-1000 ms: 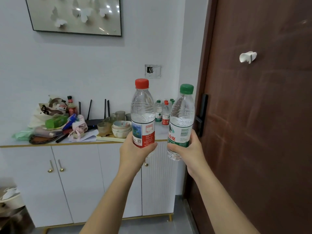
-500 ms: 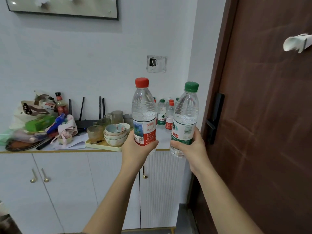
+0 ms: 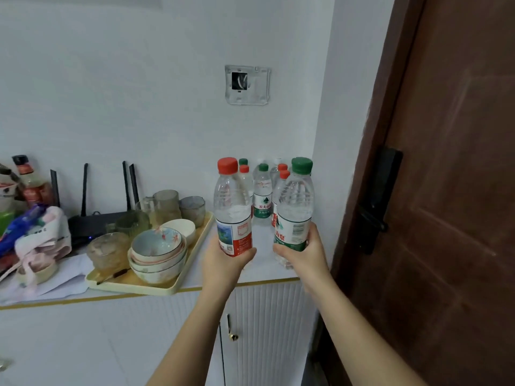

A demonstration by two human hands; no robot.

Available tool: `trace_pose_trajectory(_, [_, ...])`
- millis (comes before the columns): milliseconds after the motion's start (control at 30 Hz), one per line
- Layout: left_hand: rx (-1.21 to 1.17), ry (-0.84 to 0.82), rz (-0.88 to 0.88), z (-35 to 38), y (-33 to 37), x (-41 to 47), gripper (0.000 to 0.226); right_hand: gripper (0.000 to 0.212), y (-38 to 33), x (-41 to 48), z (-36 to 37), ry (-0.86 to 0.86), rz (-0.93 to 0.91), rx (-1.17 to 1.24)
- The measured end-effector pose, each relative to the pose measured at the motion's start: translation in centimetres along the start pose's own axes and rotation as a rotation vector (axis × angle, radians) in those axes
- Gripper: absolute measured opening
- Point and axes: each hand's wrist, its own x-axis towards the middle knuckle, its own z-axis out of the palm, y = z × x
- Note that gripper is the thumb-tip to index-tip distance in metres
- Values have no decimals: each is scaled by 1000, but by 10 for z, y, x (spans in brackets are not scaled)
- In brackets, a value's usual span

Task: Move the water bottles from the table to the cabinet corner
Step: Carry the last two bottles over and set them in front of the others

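My left hand [image 3: 223,260] grips a clear water bottle with a red cap [image 3: 233,207] near its base, upright. My right hand [image 3: 302,253] grips a clear water bottle with a green cap [image 3: 295,207] the same way. Both bottles hover above the right end of the white cabinet top [image 3: 267,270]. Behind them, in the cabinet's back right corner against the wall, stand several more water bottles [image 3: 262,190] with red and green caps, partly hidden by the held ones.
A yellow tray [image 3: 156,285] with stacked bowls [image 3: 157,252] and glass cups sits just left of my hands. A black router [image 3: 94,218], a sauce bottle and bags lie farther left. A brown door [image 3: 451,190] with a black handle [image 3: 374,215] stands close on the right.
I have come closer to the cabinet and the view has tilted down. Both hands, still holding their bottles, have reached forward over the cabinet's right end, near the corner bottles.
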Motion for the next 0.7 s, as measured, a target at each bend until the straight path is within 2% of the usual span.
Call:
trace_pose_trajectory(267, [28,-42,-154,40,-86,91,53,67,80,82,44,23,129,-113])
trace_pose_trajectory(500, [79,-45,-182,59,-129,127,52,59,119,111,61,49,201,-214])
trace_pose_trajectory(700, [66,-88,-184,73,-139,147,59,77,128,131,71,48,184,-277])
